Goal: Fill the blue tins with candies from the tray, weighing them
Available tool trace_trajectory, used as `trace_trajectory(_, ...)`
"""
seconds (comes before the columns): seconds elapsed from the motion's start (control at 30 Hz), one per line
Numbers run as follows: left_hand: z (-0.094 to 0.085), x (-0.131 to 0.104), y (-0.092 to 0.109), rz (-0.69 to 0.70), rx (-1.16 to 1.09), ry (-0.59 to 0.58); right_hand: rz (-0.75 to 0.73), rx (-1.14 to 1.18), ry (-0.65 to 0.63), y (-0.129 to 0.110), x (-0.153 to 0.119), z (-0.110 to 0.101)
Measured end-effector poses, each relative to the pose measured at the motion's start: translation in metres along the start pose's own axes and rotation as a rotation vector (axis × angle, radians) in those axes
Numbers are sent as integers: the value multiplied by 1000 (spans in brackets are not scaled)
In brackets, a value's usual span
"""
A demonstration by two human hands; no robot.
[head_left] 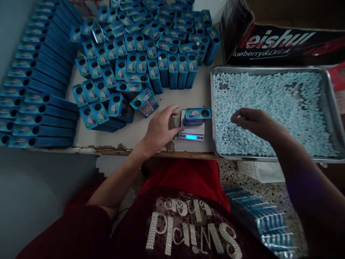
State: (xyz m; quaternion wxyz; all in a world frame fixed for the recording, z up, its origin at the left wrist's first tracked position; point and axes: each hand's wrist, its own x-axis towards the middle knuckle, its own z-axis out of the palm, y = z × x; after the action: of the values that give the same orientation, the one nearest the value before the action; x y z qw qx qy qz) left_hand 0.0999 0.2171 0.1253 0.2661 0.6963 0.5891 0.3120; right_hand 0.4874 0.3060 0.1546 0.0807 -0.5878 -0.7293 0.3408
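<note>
A small digital scale (192, 130) with a lit blue display lies near the table's front edge. On its plate stands a blue candy box (198, 115) with a round dark hole in the top. My left hand (161, 126) is just left of the scale, fingers curved and apart, thumb at the scale's edge, with nothing held. Over a metal tray (212, 108) of small pale blue and white candies (264, 93), my right hand (250, 120) pinches its fingertips together. A whitish candy shows between them.
Many blue boxes (129, 43) with holed tops stand at the back and middle. Stacked boxes (48, 72) line the left side. A black cardboard carton (283, 46) sits behind the tray. Below the table, wrapped blue packs (264, 219) and a white basket (249, 171) rest on the floor.
</note>
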Motion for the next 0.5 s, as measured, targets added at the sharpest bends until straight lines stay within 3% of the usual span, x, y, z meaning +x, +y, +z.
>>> trace_trajectory(0.17, 28, 1, -1, -59, -160, 56, -76, -196, -122, -16, 3, -10)
trace_trajectory(0.23, 35, 9, 4, -64, -133, 18, -147, -294, -52, -25, 0, -12)
trace_trajectory(0.3, 36, 22, 12, 10, -88, -33, -153, -250, 83, -35, -6, -7)
trace_trajectory(0.4, 34, 50, 26, 308, 70, -34, -24, 195, 183, -47, -12, 14)
trace_trajectory(0.5, 35, 80, 47, 692, 350, 49, 148, 931, 163, -52, -4, 45)
